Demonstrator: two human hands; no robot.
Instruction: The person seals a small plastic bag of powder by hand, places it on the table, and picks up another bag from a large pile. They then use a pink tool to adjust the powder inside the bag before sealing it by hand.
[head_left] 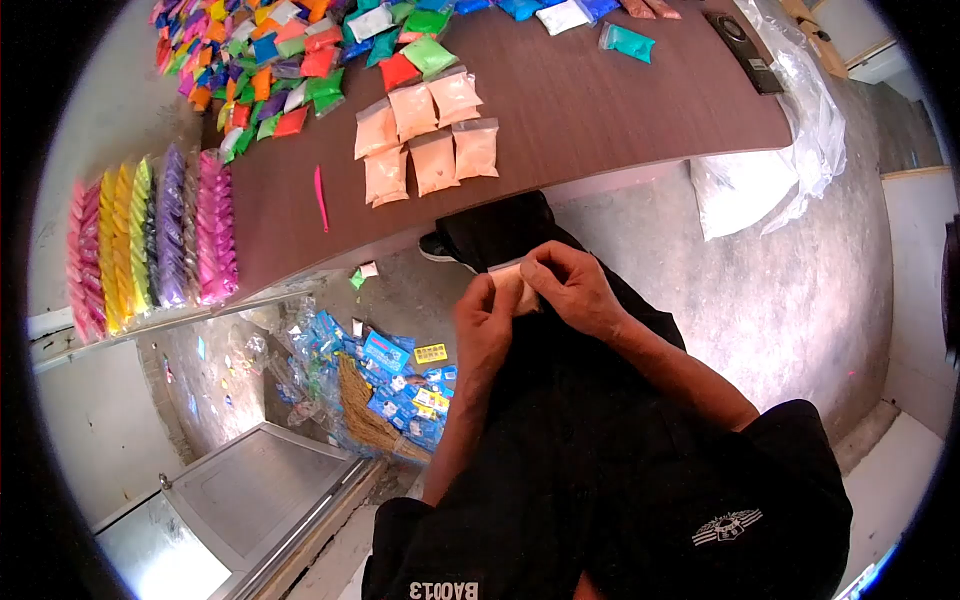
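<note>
Over my lap I hold a small clear plastic packet of peach-coloured material [527, 302] between both hands. The fingers of my left hand [485, 315] pinch its left side. At its top right edge, the thumb and fingers of my right hand [575, 290] are pressed together on it. Just beyond my hands, several peach packets [433, 162] like it lie in two rows near the front edge of the brown table [560, 120]. A thin pink stick-like tool [321, 198] lies to their left.
A heap of small colourful packets [290, 60] covers the table's far left. Long bundled strips of packets [172, 225] lie at the left edge. A teal packet [628, 43] and a dark device [743, 50] sit to the right. Blue packaging and a straw broom [365, 405] are on the floor.
</note>
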